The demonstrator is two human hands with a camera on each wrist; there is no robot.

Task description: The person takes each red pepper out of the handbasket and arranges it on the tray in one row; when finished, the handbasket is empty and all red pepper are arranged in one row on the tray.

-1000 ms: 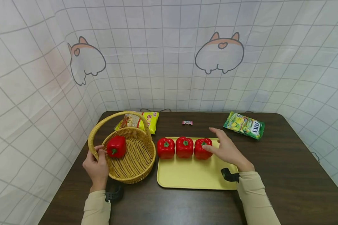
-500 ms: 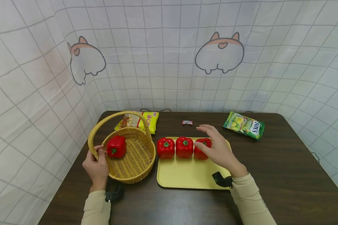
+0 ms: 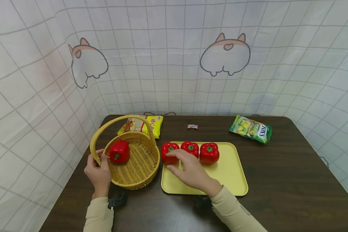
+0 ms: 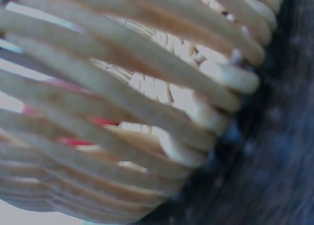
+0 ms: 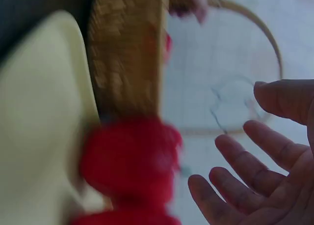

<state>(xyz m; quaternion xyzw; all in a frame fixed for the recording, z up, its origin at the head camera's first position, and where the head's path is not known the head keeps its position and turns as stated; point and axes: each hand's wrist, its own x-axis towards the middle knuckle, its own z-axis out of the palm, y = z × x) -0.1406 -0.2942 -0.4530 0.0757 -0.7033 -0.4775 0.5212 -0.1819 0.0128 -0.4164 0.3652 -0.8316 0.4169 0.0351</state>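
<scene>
In the head view my left hand (image 3: 98,176) grips the yellow wicker basket (image 3: 140,166) at its left side, where the arched handle meets the rim. One red bell pepper (image 3: 119,151) lies inside the basket. Three more stand on the yellow tray (image 3: 233,175): a left one (image 3: 166,157), a middle one (image 3: 189,146) and a right one (image 3: 209,154). Over the left and middle peppers hovers my right hand (image 3: 192,170), fingers and thumb spread apart, partly covering both. The right wrist view shows nothing between those fingers. Blurred wicker (image 4: 127,87) fills the left wrist view.
Behind the basket lies a yellow food bag (image 3: 155,124). A small wrapped candy (image 3: 192,126) sits at the back middle, and a green snack bag (image 3: 250,129) at the back right. A patterned white cloth (image 3: 174,58) hangs beyond the dark table (image 3: 287,180).
My right hand has swept left from the right pepper to above the left and middle ones, uncovering the right pepper. The left hand, basket and peppers have stayed in place.
</scene>
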